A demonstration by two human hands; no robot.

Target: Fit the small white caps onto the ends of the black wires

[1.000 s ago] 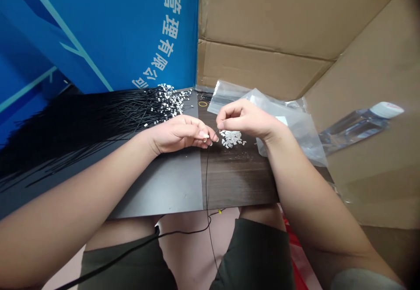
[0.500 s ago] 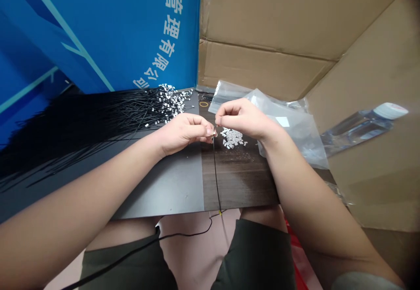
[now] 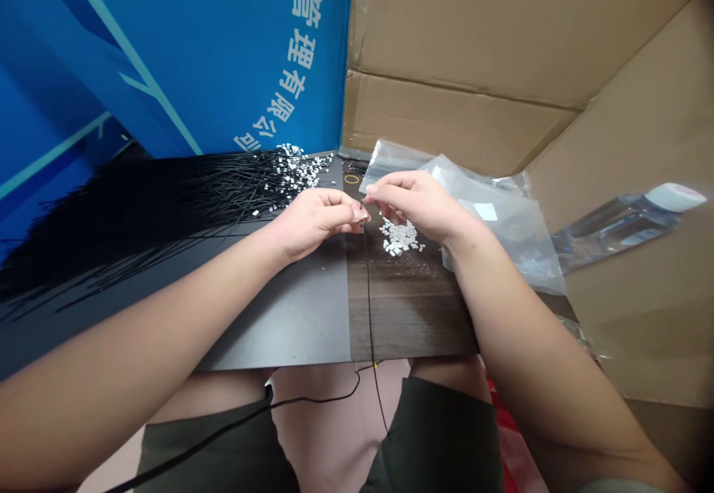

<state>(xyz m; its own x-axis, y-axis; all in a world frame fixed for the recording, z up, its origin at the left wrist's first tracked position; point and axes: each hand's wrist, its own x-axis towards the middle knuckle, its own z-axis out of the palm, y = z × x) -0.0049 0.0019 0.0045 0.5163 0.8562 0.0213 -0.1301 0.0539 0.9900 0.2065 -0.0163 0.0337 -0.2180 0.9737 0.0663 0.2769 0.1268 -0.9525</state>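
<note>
My left hand is closed in a pinch around a thin black wire, close to its upper end. From there the wire hangs over the table's front edge towards my right thigh. My right hand has its thumb and forefinger together at the wire's tip, just above my left fingertips. Whether a small white part sits between the fingers is too small to tell. Below my right hand lies a pile of small white plastic pieces. A large bundle of black wires with white ends lies to the left.
Clear plastic bags lie behind my right forearm, beside a water bottle. A yellow ring is at the back of the table. Cardboard and a blue panel stand behind. A black cable crosses over my legs.
My right fingertips have risen slightly relative to the left ones, staying at the wire's end. The left hand keeps its pinch. The whole view has shifted a little.
</note>
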